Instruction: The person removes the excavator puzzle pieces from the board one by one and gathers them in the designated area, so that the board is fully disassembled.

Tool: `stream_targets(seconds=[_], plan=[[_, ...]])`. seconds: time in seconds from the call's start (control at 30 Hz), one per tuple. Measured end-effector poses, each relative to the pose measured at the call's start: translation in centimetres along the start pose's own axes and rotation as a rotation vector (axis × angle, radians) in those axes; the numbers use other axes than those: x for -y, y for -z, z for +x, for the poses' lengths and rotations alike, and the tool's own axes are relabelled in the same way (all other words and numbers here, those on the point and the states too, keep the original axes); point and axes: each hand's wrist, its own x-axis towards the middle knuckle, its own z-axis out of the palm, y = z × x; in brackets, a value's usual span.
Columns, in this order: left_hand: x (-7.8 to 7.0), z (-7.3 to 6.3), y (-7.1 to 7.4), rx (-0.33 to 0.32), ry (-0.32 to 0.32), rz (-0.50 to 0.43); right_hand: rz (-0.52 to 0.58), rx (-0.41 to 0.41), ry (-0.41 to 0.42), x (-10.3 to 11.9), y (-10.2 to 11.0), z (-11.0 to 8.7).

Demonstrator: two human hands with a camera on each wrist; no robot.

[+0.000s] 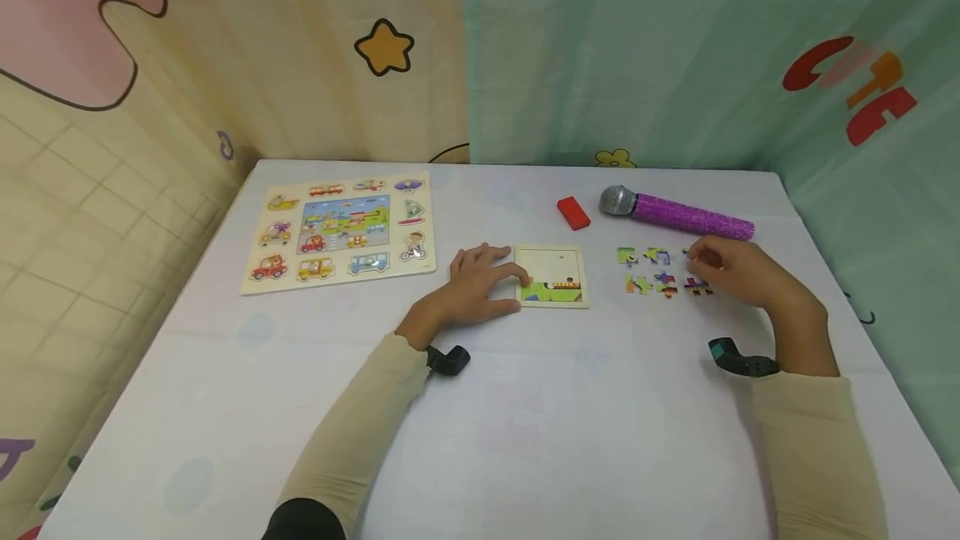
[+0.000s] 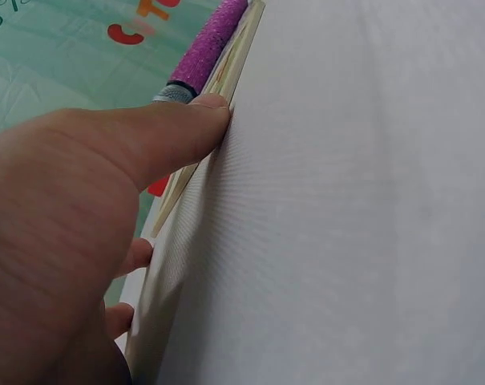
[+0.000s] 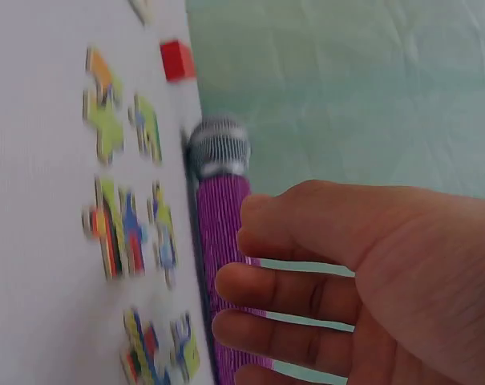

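Note:
My left hand (image 1: pixel 477 286) lies at the left side of a small wooden puzzle board (image 1: pixel 550 252), thumb against its near edge and a fingertip on its surface. Joined pieces (image 1: pixel 555 293) with green ground fill the board's lower part. In the left wrist view, the thumb (image 2: pixel 186 132) touches the board's pale edge. Over at the right, my right hand (image 1: pixel 726 272) hovers by the loose puzzle pieces (image 1: pixel 665 277), its fingers loosely bent. Nothing shows between the fingers (image 3: pixel 286 289) in the right wrist view, where more loose pieces (image 3: pixel 106 132) lie beside the hand.
A purple glittery microphone (image 1: pixel 690 215) lies behind the loose pieces. Left of its head is a red block (image 1: pixel 573 212). A larger vehicle puzzle board (image 1: pixel 255 277) sits at the back left. Curtains (image 1: pixel 615 57) hang behind the white table (image 1: pixel 525 440).

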Motion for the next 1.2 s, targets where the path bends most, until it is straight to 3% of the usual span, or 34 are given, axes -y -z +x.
stream_targets(seconds=[0.23,0.43,0.77,1.2], plan=[[0.1,0.3,0.0,-0.012,-0.003,-0.021,0.003,0.077,0.246,7.8,-3.9,2.1],[0.2,0.4,-0.2,-0.01,0.02,-0.009,0.012,0.125,0.406,11.8,-7.8,5.4],[-0.1,0.5,-0.2,-0.013,0.022,0.032,-0.096,0.147,0.311,14.8,-10.0,5.5],[0.0,0.2,0.1,-0.008,0.029,0.044,0.055,0.138,0.314,13.7,-10.6,6.5]])
